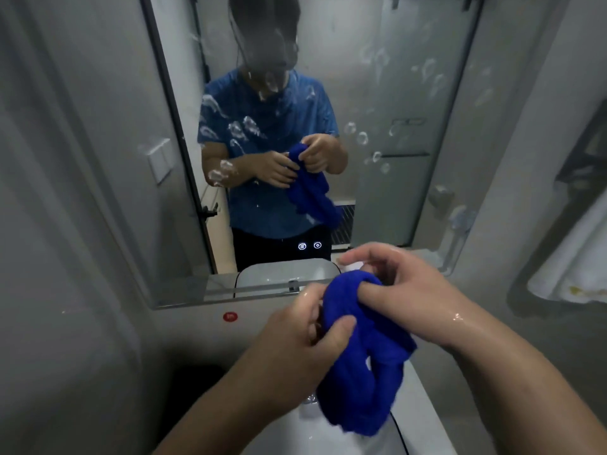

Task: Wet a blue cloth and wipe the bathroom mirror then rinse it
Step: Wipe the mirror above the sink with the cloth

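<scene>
Both hands up in front of chest, over the sink (315, 438), working the cloth (364, 372) between them.

L forearm comes in from bottom-centre, angled up and to the right. Left hand (295, 339) grips cloth's left side: thumb laid flat across the front fold, other fingers curled round the edge, knuckles toward cam. Skin looks wet.

R forearm enters from lower right, water sheen on the wrist. Right hand (407, 293) sits higher and further out than the L. Thumb dug into the top fold, index finger loosely extended out over the top toward the left, remaining fingers curled behind the cloth. How far they wrap round the back: can't tell, hidden.

Cloth is blue, bunched into a thick twisted wad. Top end is held between the hands, lower end hangs free just above the sink, not touching it as far as visible.

Behind: a red round sticker (230, 316) on the white panel under the mirror (394, 198). Glass has whitish ring-shaped smears (427, 73) over the upper half and R side, plus two lit icons (309, 246) near the bottom edge. Reflection shows same pose, both hands on the cloth.

Wall switch (160, 160) on the L wall, white towel (571, 264) hanging far R.
</scene>
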### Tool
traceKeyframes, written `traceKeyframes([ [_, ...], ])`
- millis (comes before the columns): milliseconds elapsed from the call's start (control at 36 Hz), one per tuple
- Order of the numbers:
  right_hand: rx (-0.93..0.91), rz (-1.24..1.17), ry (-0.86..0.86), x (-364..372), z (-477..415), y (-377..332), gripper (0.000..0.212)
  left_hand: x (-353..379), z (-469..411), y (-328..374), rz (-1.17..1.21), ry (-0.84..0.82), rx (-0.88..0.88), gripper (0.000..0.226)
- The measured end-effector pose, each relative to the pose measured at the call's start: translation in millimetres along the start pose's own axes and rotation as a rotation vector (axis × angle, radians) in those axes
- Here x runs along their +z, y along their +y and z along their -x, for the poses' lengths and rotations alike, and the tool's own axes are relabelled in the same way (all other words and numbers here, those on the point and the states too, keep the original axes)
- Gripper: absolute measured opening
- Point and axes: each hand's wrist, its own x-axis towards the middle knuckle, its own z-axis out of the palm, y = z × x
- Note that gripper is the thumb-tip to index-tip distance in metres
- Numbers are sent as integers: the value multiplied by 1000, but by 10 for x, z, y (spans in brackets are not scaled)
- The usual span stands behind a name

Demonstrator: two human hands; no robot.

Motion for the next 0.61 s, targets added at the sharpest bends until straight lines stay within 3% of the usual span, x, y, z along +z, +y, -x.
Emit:
traceKeyframes([
  [83, 42, 177, 173, -11, -60, 141, 32, 17, -51, -33, -277, 161, 32, 31],
  [167, 41, 371, 295, 91, 25, 358, 43, 84, -85, -43, -142, 282, -14, 29],
  [222, 50, 233, 247, 206, 131, 495, 33, 134, -113, -41, -20, 373, -109, 34],
  [278, 59, 54, 167, 316, 241, 590, 42, 157, -164, -79, 110, 436, -251, 45],
  [361, -6, -102, 143, 445, 314, 649, 51, 183, -213, -2, 253, 360, -351, 30],
  [444, 63, -221, 105, 454, 252, 622, 44, 221, -288, 115, 245, 248, -333, 43],
  [500, 40, -254, 124, 389, 191, 635, 63, 242, -377, 193, 190, 185, -311, 42],
  [556, 56, -306, 138, 329, 127, 704, 87, 272, -480, 266, 124, 153, -288, 27],
  [583, 88, -331, 151, 293, 92, 690, 83, 296, -527, 299, 90, 150, -284, 22],
  [611, 88, -360, 206, 286, 44, 754, 66, 316, -581, 330, 11, 158, -275, 30],
])
